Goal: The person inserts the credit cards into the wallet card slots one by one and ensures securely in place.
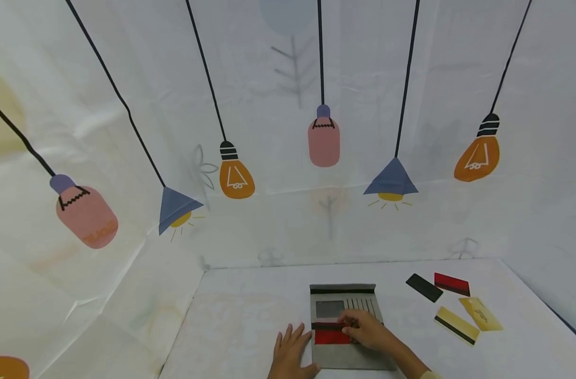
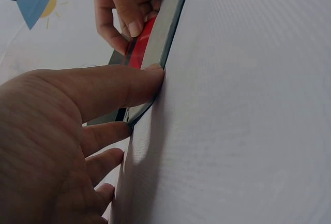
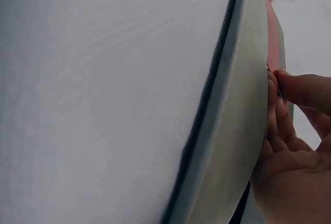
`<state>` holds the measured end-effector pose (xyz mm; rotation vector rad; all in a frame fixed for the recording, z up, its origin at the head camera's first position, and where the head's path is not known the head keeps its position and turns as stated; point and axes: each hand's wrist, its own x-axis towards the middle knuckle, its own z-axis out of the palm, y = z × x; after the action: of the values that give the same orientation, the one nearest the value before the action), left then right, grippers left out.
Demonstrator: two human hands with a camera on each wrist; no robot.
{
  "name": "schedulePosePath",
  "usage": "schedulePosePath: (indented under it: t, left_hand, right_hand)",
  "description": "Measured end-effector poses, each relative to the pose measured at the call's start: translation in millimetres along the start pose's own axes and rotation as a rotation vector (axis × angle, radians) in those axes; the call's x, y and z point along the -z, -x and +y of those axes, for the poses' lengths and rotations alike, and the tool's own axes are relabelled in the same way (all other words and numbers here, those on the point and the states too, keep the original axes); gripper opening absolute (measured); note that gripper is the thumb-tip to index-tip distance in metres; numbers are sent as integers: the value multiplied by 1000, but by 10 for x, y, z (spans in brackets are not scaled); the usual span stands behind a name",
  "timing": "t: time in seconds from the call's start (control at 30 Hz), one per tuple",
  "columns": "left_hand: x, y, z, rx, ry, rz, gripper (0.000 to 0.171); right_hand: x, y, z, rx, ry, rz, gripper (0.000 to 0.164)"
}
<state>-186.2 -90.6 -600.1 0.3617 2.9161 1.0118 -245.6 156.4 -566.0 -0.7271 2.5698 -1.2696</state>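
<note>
A flat grey wallet-like holder (image 1: 346, 357) with a dark top edge, a dark rectangular window and several thin slits lies on the white table. Across its middle is a red card (image 1: 329, 336) with a black stripe. My right hand (image 1: 369, 332) pinches the card's right end between thumb and fingers, as the right wrist view also shows at close range. Spread beside the holder's left edge, my left hand (image 1: 290, 353) has its thumb resting on the lower left corner. In the left wrist view the left fingertips touch the holder's side edge (image 2: 164, 53).
To the right on the table lie a black card (image 1: 424, 288), another red card (image 1: 452, 284) with a dark stripe, a gold card (image 1: 481, 314) and a yellow card (image 1: 457, 326) with a black stripe. White sheeting (image 1: 269, 226) printed with hanging lamps rises behind the table.
</note>
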Motion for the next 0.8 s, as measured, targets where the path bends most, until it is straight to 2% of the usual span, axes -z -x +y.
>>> schedulePosePath:
  t: [0.17,0.33,0.8]
  left_hand:
    - [-9,5,-20,-17,-13,-4,70]
    - [-9,-2,-15,0,-21,-11,70]
    - [3,-4,-4,-5,-15,5,69]
  right_hand:
    - [-7,8,5,6,-30,-22,15]
    - [3,2,19,-10,-45,-41,15]
    - [19,-19,33,12,-17,-50,13]
